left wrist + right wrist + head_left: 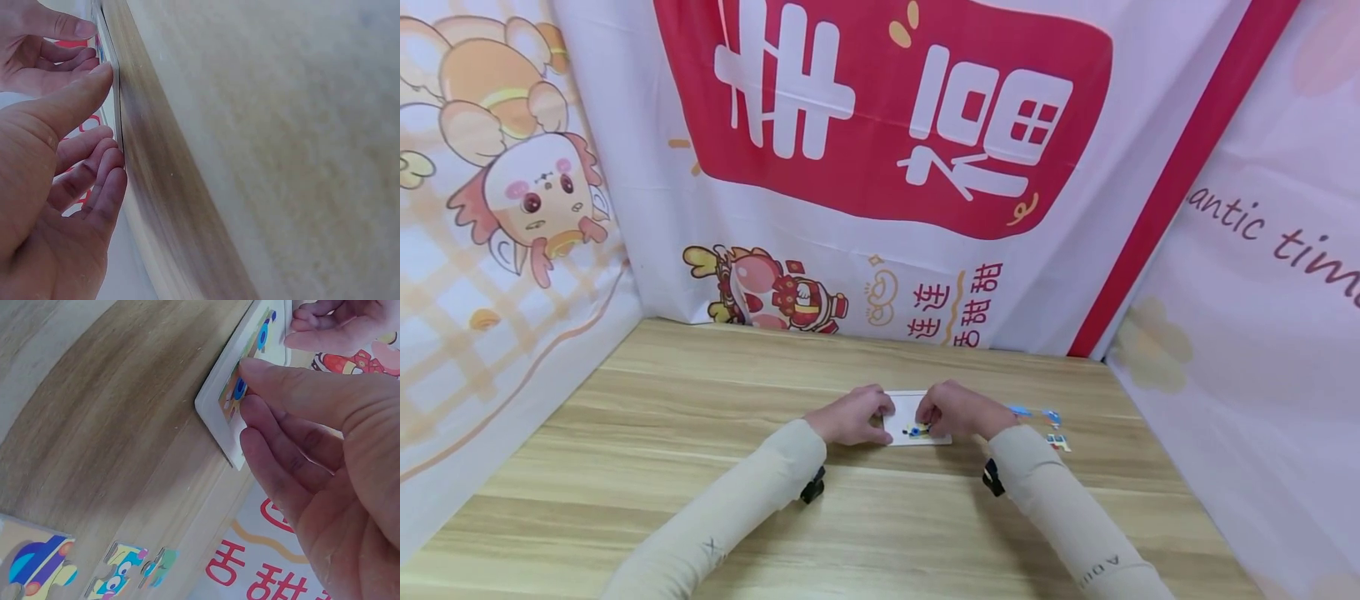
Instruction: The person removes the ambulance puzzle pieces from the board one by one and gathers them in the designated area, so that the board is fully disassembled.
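Note:
A white puzzle board [904, 408] lies flat on the table between both hands. My left hand [853, 415] rests its thumb and fingertips along the board's left edge, thumb apart from the fingers. Over the board's right part, my right hand [958, 407] pinches a colourful puzzle piece [239, 387] with blue on it between thumb and fingers, low against the board. Part of that piece is hidden by the fingertips. More blue and yellow printing [262, 334] shows farther along the board, towards the left hand.
Several loose puzzle pieces lie right of the board, among them a purple-and-yellow piece [40, 565], one with cartoon eyes [119, 569] and a small green one [164, 565]. Printed cloth [880, 283] hangs behind the wooden table [737, 400] and along both sides.

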Motion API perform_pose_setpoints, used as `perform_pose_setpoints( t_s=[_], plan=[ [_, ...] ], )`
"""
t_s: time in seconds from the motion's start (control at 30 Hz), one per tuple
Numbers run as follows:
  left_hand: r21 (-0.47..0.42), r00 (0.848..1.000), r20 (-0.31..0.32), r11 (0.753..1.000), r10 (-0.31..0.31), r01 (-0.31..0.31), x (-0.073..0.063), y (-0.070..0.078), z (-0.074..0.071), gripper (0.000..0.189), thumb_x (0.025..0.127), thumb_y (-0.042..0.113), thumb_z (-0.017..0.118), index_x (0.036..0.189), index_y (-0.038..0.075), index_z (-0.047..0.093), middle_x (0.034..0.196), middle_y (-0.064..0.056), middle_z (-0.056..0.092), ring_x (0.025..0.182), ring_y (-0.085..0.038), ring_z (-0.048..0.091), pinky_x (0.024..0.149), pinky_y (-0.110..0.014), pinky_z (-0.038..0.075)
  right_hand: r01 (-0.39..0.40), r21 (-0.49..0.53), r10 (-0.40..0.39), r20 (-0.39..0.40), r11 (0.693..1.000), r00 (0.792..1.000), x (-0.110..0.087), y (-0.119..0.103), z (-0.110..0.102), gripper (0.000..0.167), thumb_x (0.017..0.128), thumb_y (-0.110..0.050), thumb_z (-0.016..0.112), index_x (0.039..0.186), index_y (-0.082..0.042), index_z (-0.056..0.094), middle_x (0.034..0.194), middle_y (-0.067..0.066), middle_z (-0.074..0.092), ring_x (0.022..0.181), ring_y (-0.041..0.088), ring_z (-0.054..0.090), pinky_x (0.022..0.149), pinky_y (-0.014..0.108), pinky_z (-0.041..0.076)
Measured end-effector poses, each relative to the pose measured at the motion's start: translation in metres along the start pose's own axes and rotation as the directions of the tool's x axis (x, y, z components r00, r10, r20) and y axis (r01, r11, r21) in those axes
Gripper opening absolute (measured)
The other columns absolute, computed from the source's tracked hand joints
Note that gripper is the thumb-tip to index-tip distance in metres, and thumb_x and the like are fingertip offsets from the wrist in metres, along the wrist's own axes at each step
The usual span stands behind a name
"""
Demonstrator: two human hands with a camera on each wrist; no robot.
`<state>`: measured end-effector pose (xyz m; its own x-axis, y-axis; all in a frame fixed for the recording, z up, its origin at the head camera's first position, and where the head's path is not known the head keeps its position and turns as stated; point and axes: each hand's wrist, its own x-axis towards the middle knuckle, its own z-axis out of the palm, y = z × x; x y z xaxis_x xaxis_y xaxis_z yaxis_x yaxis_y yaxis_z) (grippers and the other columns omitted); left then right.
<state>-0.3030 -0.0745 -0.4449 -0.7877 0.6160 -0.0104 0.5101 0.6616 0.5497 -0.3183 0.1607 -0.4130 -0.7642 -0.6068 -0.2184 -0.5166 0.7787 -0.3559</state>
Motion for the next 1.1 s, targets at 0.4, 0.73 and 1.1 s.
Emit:
perform_pose_setpoints(
  t_s=[0.4, 0.73, 1.1],
  plan=[
    [0.011, 1.000, -0.010, 1.000, 0.013, -0.013, 0.000, 0.001, 0.001, 0.045, 0.091, 0.019, 0.084, 0.129, -0.001, 0.068, 0.121, -0.011, 0.065, 0.110, -0.021, 0.061, 0.104, -0.042, 0.053, 0.016, -0.012, -0.016, -0.031, 1.000, 0.999, -0.002, 0.004, 0.004, 0.026, 0.089, 0.004, 0.080, 0.108, -0.013, 0.084, 0.105, -0.001, 0.076, 0.090, 0.010, 0.062, 0.087, 0.033, 0.059],
    [0.003, 1.000, -0.004, 1.000, 0.007, -0.007, 0.000, 0.001, 0.000, 0.046, 0.092, 0.019, 0.083, 0.131, -0.001, 0.068, 0.123, -0.011, 0.064, 0.108, -0.021, 0.060, 0.103, -0.041, 0.053, 0.039, -0.039, -0.042, -0.066, 0.998, 0.997, -0.003, 0.004, 0.007, 0.020, 0.090, 0.003, 0.079, 0.102, -0.013, 0.078, 0.097, -0.002, 0.074, 0.088, 0.013, 0.061, 0.088, 0.036, 0.058],
    [0.005, 1.000, 0.005, 1.000, -0.006, 0.006, 0.000, 0.000, 0.000, 0.045, 0.094, 0.021, 0.082, 0.132, 0.001, 0.068, 0.121, -0.010, 0.064, 0.105, -0.020, 0.058, 0.101, -0.039, 0.053, 0.051, 0.017, -0.049, -0.101, 0.999, 0.994, -0.006, 0.006, 0.010, 0.018, 0.091, 0.002, 0.079, 0.102, -0.012, 0.077, 0.097, 0.000, 0.074, 0.089, 0.014, 0.065, 0.087, 0.036, 0.060]
  ],
)
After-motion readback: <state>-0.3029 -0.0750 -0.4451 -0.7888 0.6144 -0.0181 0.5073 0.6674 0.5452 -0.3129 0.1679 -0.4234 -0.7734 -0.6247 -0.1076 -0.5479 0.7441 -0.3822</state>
